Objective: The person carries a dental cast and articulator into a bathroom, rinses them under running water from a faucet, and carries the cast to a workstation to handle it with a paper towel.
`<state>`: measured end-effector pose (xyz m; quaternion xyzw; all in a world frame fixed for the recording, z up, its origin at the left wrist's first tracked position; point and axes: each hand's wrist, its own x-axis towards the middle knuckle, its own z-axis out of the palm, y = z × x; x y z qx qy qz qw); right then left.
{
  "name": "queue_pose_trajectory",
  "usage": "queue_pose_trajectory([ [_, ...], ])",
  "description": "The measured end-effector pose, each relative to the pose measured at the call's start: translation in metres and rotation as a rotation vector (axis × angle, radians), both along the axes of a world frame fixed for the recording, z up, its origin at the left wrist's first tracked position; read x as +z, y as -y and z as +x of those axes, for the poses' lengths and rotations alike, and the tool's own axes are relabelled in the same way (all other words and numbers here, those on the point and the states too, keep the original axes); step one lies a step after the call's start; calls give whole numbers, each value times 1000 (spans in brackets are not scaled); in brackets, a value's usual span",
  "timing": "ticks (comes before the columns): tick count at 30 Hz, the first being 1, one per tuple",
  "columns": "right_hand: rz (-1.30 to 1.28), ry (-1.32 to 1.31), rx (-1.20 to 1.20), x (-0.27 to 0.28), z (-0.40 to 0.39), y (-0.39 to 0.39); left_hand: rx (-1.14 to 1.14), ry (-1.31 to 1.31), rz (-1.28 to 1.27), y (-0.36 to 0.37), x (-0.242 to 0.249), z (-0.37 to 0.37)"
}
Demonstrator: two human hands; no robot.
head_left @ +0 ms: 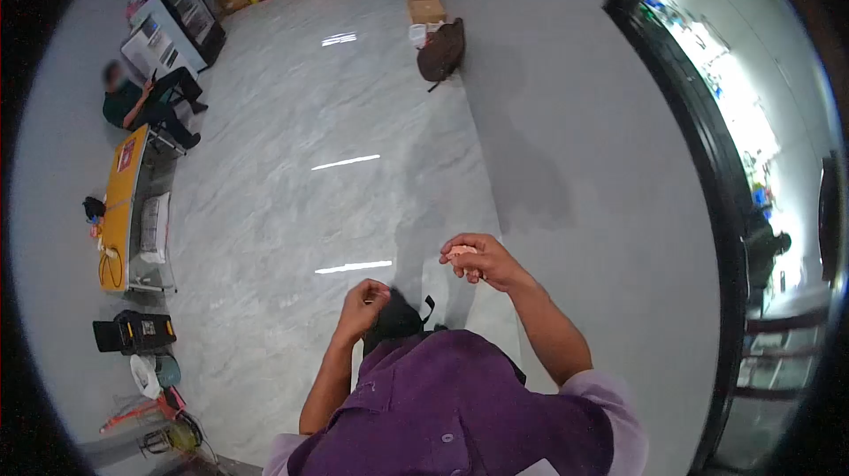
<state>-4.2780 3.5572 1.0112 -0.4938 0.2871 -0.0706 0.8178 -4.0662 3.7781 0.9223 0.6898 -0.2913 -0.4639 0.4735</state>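
In the head view my right hand (482,262) is raised in front of me near the grey wall, its fingers curled around a small pale pink-orange object (461,251). Its exact kind does not show, since the fingers cover part of it. My left hand (363,305) hangs lower and to the left, thumb and fingers drawn together in a pinch. Whether anything small sits between those fingertips I cannot make out. Below and behind it is a dark shape (395,317) with a strap, close to my purple shirt (451,405).
A seated person (146,105) holds a phone beside a yellow table (121,198). A black toolbox (149,330) stands on the left. Along the right wall (575,122) lie a brown backpack (442,52) and cardboard boxes (425,9). Glossy tiles cover the floor (292,202).
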Motion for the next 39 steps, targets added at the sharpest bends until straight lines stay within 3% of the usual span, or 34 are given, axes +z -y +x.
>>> queue_pose_trajectory([
  [6,44,15,129,-18,148,132,286,-296,24,141,-10,129],
  [8,148,-27,53,-22,192,166,243,-298,72,204,-7,175],
  [12,265,4,-63,-6,260,248,-48,-229,113,340,-4,280],
  [17,258,119,-273,-22,330,376,-399,100,-38,521,39,370],
  [20,347,123,-425,-38,379,463,-479,169,-185,610,37,410],
  [23,412,116,-414,-53,442,560,-509,157,-291,687,23,463],
  [24,389,100,-388,-49,474,600,-408,57,-279,715,24,484],
  [28,304,78,-265,-26,596,735,-222,111,-251,791,28,568],
  [33,169,45,-12,7,756,878,69,321,-265,887,38,707],
  [37,170,43,13,-10,865,982,318,62,-189,975,-5,830],
  [39,230,75,-35,-34,907,1019,315,-48,-134,1028,-4,888],
])
